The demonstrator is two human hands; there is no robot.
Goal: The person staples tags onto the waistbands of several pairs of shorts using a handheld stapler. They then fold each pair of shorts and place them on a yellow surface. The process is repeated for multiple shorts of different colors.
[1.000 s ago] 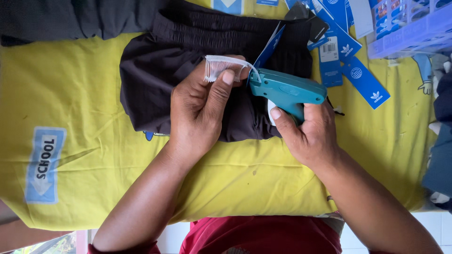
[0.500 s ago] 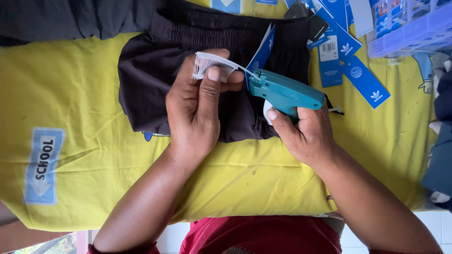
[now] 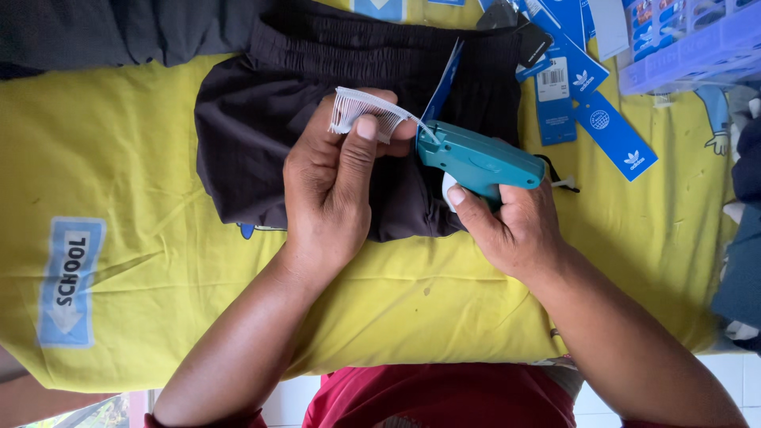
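My left hand (image 3: 329,194) pinches the white fastener clip (image 3: 366,113) over the folded black shorts (image 3: 246,135) near the surface's far edge. Clip's long axis angles down-right into the teal tagging gun (image 3: 479,162), which my right hand (image 3: 515,230) grips.

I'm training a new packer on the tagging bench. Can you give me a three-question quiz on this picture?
1. True or false: the right hand grips the teal tagging gun.
2. What does the left hand pinch? A) a blue hang tag B) a white strip of plastic fasteners C) scissors
3. What colour is the cloth under the dark shorts?

Key: 1 true; 2 B; 3 yellow.
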